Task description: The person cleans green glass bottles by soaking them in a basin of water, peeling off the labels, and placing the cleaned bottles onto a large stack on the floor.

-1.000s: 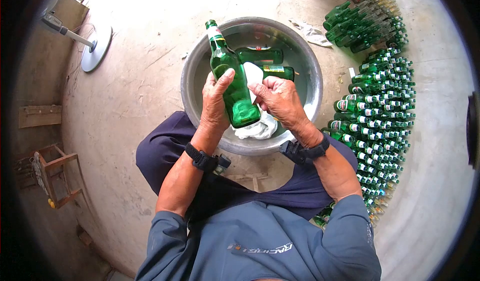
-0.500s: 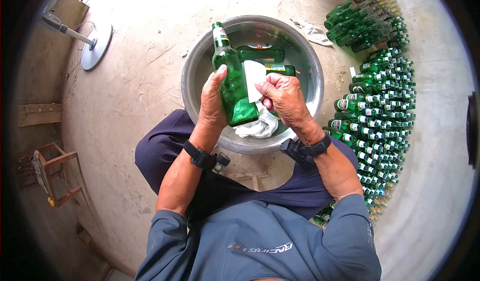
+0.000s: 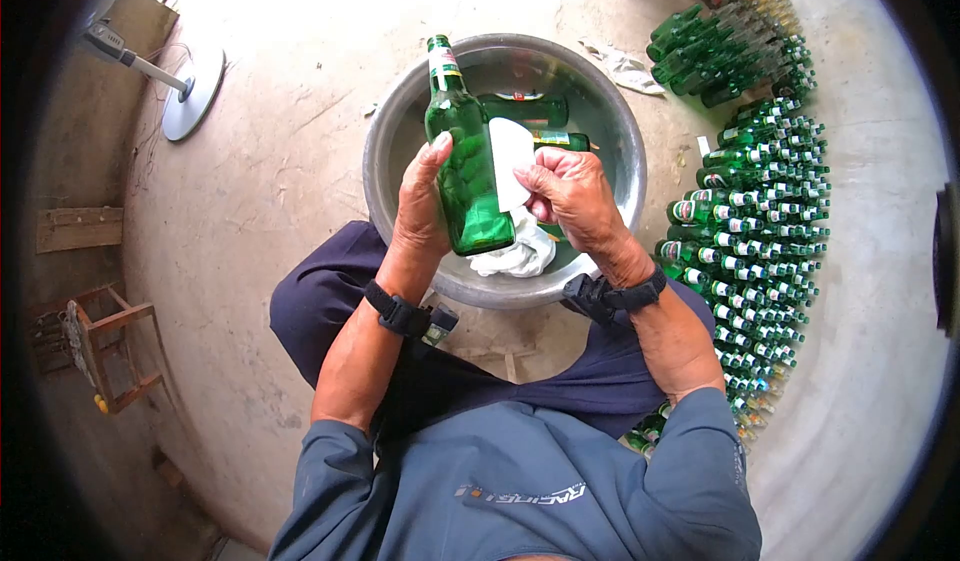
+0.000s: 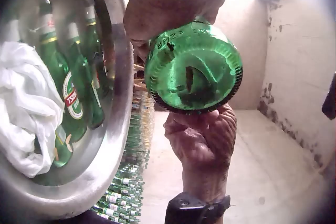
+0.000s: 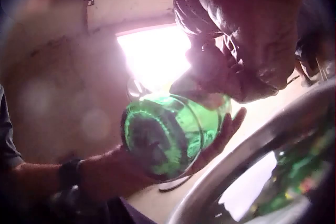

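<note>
A green bottle (image 3: 466, 166) is tilted over the basin, neck pointing away, gripped around its body by the left hand (image 3: 424, 201). A white oval paper piece (image 3: 512, 164) stands at the bottle's right side, pinched between thumb and fingers of the right hand (image 3: 575, 199). Whether its far edge touches the glass, I cannot tell. In the left wrist view the bottle's round base (image 4: 194, 69) faces the camera. The right wrist view shows the bottle (image 5: 173, 134) resting in the left hand, with the right hand (image 5: 236, 40) above it.
A metal basin (image 3: 632, 151) holds water, several green bottles (image 3: 525, 110) and a white cloth (image 3: 515, 255). Rows of green bottles (image 3: 740, 201) stand along the right. A fan base (image 3: 195, 96) and a wooden stool (image 3: 122, 346) are at the left, and a cloth (image 3: 628, 68) lies behind the basin.
The paper piece has come further away from the bottle's side, moving right with the right hand. The bottle has turned a little more upright in the view, still in the left hand.
</note>
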`<action>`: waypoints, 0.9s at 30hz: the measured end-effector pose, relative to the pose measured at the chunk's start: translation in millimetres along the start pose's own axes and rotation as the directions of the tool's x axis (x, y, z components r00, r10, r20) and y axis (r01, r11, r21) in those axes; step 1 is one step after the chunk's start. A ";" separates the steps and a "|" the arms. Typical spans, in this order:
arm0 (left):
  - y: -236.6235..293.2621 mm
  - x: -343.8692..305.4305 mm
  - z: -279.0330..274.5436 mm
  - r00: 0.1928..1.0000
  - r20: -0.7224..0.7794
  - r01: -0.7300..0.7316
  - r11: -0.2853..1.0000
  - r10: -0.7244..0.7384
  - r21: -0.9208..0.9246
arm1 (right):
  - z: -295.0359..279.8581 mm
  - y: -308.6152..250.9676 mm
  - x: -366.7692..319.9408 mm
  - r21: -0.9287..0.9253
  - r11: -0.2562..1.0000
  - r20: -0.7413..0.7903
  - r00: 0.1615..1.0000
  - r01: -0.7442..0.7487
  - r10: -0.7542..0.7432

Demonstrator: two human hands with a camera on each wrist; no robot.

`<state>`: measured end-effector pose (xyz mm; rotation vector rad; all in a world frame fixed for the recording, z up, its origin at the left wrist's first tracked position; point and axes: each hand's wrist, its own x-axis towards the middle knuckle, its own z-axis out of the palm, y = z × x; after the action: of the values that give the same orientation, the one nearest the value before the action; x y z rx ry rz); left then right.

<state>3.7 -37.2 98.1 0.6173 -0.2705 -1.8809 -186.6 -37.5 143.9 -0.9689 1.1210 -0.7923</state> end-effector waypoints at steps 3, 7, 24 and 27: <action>0.0 -1.7 1.7 1.000 0.009 -0.012 1.000 0.011 0.012 | 4.5 -4.2 -2.7 -0.039 0.999 0.037 0.999 0.018 -0.017; -1.0 -4.4 1.4 0.997 0.055 0.053 0.994 -0.048 -0.091 | 9.7 -4.7 -7.5 -0.139 0.989 -0.025 0.998 0.054 -0.058; -8.1 -9.4 -2.7 0.990 0.092 -0.121 0.982 0.109 0.142 | 36.5 -17.9 -4.7 -0.490 0.839 -0.152 0.925 0.235 -0.348; -9.8 -10.3 -1.3 0.988 0.057 -0.150 0.972 0.141 0.183 | 44.8 -19.8 -6.5 -0.677 0.702 -0.149 0.894 0.220 -0.423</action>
<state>-0.6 -23.9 95.5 0.6650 -0.5117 -1.7408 -145.9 -29.2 170.6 -1.7192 1.5629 -0.8667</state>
